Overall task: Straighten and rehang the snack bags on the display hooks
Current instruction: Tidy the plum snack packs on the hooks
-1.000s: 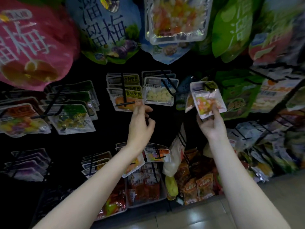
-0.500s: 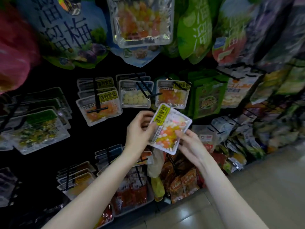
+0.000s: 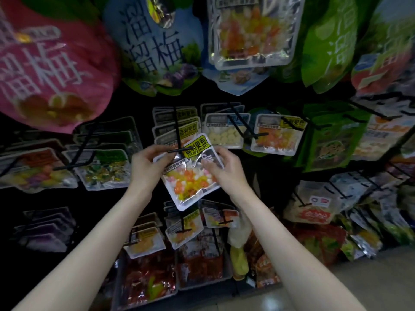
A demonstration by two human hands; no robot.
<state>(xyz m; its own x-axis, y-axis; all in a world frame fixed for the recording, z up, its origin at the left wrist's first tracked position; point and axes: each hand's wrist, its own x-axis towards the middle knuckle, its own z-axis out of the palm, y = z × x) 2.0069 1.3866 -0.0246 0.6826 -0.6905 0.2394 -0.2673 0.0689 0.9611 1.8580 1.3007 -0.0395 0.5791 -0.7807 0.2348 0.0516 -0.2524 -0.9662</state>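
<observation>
**Both hands on one snack bag at the hook tip**

I have the clear snack bag (image 3: 190, 178) mid-frame, tilted, its yellow label toward the top. My left hand (image 3: 147, 167) pinches its upper left corner, thumb and fingers curled round the edge. My right hand (image 3: 226, 169) grips the right side, fingers bent over the front film. The bag's top edge sits right at the end of a black display hook (image 3: 177, 131) that runs down from centre frame; I cannot tell if the hole is on it. More bags of the same kind hang on that hook behind. To the right, a bag of pale sweets (image 3: 224, 134) and an orange-mix bag (image 3: 277, 135) hang on their own hooks. Large pink bag (image 3: 51, 68) fills the upper left
</observation>
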